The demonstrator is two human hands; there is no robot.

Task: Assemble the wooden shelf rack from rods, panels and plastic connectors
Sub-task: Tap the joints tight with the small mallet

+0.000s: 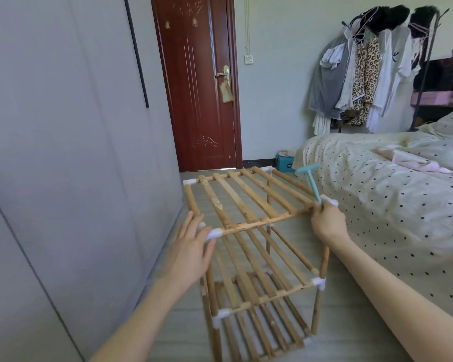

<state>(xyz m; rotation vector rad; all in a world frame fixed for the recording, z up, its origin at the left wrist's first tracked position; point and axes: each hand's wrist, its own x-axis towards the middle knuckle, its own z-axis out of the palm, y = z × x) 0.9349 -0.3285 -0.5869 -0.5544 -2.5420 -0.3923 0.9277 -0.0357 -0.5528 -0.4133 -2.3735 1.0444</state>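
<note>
The wooden shelf rack (pixel 249 231) stands on the floor in front of me with three slatted tiers joined by white plastic connectors. Its top panel (pixel 246 197) sits tilted, higher at the far end. My left hand (pixel 191 246) lies flat with straight fingers against the near left white connector (pixel 215 233) of the top panel. My right hand (pixel 327 220) grips the handle of a small light blue plastic mallet (pixel 309 178) at the panel's near right corner, next to another white connector (pixel 330 201). The mallet head points up and away.
A grey wardrobe (pixel 76 152) runs along the left. A bed with a dotted cover (pixel 390 205) is close on the right. A dark red door (pixel 202 82) is straight ahead, a clothes rack (pixel 372 74) at the back right, and a teal box (pixel 285 163) by the bed.
</note>
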